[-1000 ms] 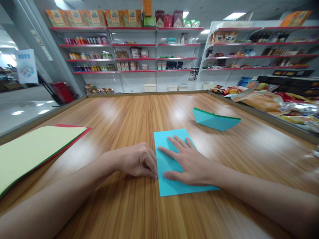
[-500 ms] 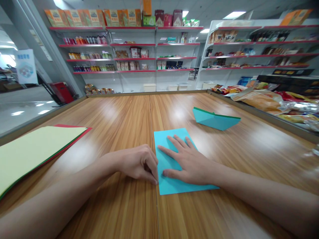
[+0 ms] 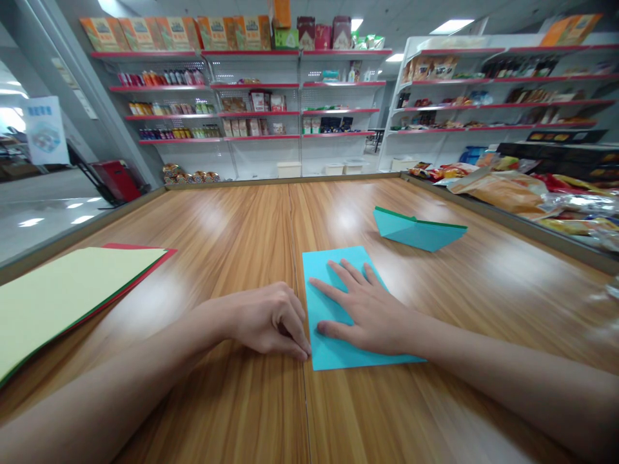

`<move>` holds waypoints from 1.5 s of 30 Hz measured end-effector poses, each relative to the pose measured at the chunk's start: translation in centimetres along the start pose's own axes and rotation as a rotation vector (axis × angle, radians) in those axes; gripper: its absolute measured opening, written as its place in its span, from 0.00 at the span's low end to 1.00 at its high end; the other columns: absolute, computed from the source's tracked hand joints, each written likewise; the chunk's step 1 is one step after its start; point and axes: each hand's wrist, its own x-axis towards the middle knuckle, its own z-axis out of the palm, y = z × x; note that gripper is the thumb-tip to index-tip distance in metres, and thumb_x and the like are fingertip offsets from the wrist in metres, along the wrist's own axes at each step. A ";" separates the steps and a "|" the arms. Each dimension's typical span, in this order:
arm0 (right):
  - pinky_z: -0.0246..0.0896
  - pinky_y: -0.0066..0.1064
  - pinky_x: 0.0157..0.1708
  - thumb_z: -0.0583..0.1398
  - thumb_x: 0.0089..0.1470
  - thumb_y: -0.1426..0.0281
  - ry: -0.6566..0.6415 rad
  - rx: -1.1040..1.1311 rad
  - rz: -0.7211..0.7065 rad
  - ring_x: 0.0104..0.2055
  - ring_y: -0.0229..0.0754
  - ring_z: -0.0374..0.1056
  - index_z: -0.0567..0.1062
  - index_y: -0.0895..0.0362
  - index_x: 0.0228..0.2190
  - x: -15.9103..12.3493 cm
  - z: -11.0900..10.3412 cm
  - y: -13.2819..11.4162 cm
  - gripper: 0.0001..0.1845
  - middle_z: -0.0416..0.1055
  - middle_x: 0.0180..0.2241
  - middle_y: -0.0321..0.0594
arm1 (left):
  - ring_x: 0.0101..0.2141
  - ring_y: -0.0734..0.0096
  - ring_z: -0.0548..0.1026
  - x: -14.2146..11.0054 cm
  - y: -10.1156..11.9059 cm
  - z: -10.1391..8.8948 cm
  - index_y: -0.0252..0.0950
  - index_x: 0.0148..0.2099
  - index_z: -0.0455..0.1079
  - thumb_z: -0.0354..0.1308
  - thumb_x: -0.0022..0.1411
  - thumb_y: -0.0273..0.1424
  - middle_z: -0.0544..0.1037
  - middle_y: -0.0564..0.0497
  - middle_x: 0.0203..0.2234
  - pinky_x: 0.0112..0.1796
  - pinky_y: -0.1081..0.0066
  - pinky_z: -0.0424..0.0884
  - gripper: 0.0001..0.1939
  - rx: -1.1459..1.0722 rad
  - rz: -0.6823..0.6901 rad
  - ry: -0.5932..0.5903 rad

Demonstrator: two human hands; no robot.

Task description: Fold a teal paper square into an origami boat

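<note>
A light blue sheet of paper lies on the wooden table in front of me, its left edge straight beside the table's seam. My right hand rests flat on the sheet with fingers spread and hides much of its right side. At the lower left edge of the paper, my left hand is closed, thumb and index finger pinched together on that edge. Further back to the right stands a folded blue paper boat with a green rim.
To my left lies a stack of coloured paper, pale yellow on top with green and red below. Packaged snacks are heaped beyond the table's right rim. Shelves of goods stand behind the far edge.
The pinched fingers of my left hand have slid a little toward me along the paper's left edge. My right hand stays flat on the sheet; the view has shifted slightly.
</note>
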 end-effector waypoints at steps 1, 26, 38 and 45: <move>0.30 0.67 0.56 0.46 0.51 0.38 0.002 0.001 0.002 0.65 0.70 0.34 0.54 0.48 0.62 0.0 0.0 0.0 0.43 0.42 0.65 0.55 | 0.27 0.68 0.76 0.0 0.0 0.0 0.37 0.40 0.79 0.61 0.60 0.29 0.81 0.43 0.27 0.29 0.73 0.68 0.07 -0.001 0.001 0.002; 0.23 0.73 0.53 0.59 0.48 0.47 -0.142 0.145 -0.306 0.65 0.72 0.33 0.49 0.51 0.64 -0.7 -1.2 -0.3 0.48 0.39 0.65 0.56 | 0.28 0.69 0.77 0.1 -0.2 0.1 0.37 0.39 0.79 0.62 0.59 0.28 0.82 0.45 0.28 0.32 0.73 0.69 0.06 -0.067 -0.009 0.018; 0.23 0.71 0.54 0.59 0.47 0.45 -0.151 0.115 -0.288 0.65 0.70 0.32 0.49 0.50 0.64 -0.5 -1.0 -0.3 0.49 0.38 0.66 0.56 | 0.27 0.70 0.76 0.0 -0.4 0.2 0.37 0.39 0.79 0.62 0.59 0.29 0.82 0.45 0.28 0.30 0.73 0.68 0.06 -0.058 -0.007 0.014; 0.23 0.72 0.54 0.58 0.47 0.44 -0.155 0.126 -0.290 0.65 0.70 0.32 0.48 0.50 0.64 -0.5 -1.0 -0.3 0.49 0.38 0.66 0.56 | 0.27 0.70 0.77 0.0 -0.5 0.2 0.37 0.39 0.79 0.62 0.59 0.29 0.82 0.45 0.28 0.32 0.73 0.69 0.06 -0.083 -0.007 0.022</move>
